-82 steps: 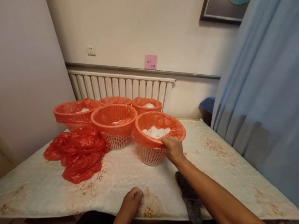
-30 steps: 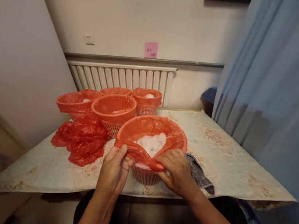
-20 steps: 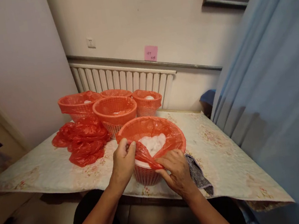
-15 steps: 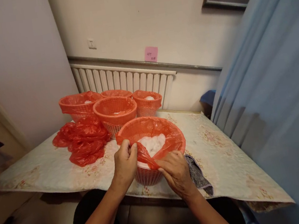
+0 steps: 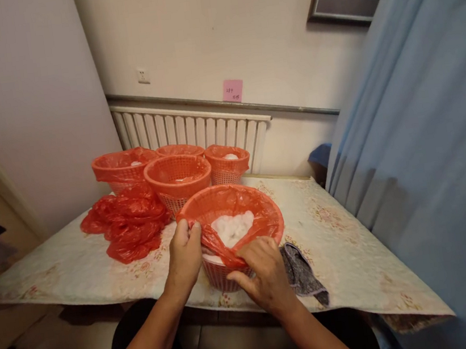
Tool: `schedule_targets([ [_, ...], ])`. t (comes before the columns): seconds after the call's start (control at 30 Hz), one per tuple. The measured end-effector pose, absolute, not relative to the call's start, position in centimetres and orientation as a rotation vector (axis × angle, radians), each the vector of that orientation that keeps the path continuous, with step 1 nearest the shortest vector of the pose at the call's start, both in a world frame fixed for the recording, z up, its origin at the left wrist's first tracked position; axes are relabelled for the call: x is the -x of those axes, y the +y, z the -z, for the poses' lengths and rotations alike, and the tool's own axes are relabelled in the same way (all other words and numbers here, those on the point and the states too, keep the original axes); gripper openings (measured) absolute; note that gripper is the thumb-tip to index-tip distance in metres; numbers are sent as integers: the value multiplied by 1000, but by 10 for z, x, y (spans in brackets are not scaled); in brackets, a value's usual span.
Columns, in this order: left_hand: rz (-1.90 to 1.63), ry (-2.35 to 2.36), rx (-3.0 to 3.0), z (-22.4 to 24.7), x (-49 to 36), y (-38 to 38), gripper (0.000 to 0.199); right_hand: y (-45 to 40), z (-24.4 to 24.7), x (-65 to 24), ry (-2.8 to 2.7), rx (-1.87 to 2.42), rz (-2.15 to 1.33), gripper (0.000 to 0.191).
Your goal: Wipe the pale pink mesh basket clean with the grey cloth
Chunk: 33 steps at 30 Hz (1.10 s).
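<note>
Well, beneath both my hands the floral table cover [image 5: 339, 263] lies as it did, but the front basket [image 5: 217, 274] is closer to me than a few seconds ago, when only my right hand held it. It stands upright between my hands, its opening just beyond them. Its red plastic liner [image 5: 231, 197] is now gathered into a twisted fold along the near side, leaving white rim [image 5: 213, 259] bare between my hands. I take that to mean the front edge of the bag is being worked loose from the rim there.

My left hand [image 5: 184, 255] is closed, thumb against curled fingers, pinching the film at the left of the near rim. My right hand [image 5: 263, 270] lays its fingers over the fold's other end, thumb sticking out apart from them; whether it grips or only presses, I can't tell.

Well beyond my hands sit four more lined baskets [image 5: 178, 187]; past my left lies a heap of red bags [image 5: 130, 225]. A grey cloth [image 5: 299, 271] is just right of my right hand. White contents [image 5: 232, 229] lie inside, ahead of my fingers.
</note>
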<state>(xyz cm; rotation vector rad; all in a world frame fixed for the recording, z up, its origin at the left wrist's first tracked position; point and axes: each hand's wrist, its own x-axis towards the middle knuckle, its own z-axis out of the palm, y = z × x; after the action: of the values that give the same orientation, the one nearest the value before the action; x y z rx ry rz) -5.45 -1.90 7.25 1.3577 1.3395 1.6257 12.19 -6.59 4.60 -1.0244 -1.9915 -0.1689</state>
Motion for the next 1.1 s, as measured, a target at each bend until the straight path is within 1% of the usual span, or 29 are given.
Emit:
schedule_targets([
  [0.1, -1656, 1265, -1269, -70, 55, -15, 19, -64, -44, -115, -1974, 1050, 227, 30],
  [0.17, -1674, 1277, -1321, -68, 56, -14, 19, -63, -43, -111, -1958, 1059, 265, 19],
  [0.23, -1663, 1308, -1410, -67, 57, -14, 18, -63, -43, -108, -1943, 1053, 295, 14],
  [0.33, -1645, 1338, -1488, -68, 57, -15, 20, -63, -46, -105, -1914, 1035, 277, 19],
  [0.43, -1595, 1274, -1425, -72, 55, -16, 21, -60, -51, -107, -1884, 1071, 168, 25],
  [0.63, -1561, 1164, -1317, -73, 53, -17, 19, -42, -71, -118, -1829, 1185, -85, 23],
  [0.87, -1540, 1163, -1344, -74, 56, -15, 20, -8, -98, -122, -1879, 1155, -9, 22],
  [0.93, -1528, 1160, -1349, -73, 58, -15, 19, -6, -101, -127, -1978, 1108, -24, 16],
  [1.0, -1514, 1162, -1346, -72, 59, -15, 19, -9, -101, -134, -2076, 1064, -40, 4],
  [1.1, -1498, 1191, -1342, -70, 61, -15, 19, -18, -99, -152, -2182, 1098, 19, 26],
])
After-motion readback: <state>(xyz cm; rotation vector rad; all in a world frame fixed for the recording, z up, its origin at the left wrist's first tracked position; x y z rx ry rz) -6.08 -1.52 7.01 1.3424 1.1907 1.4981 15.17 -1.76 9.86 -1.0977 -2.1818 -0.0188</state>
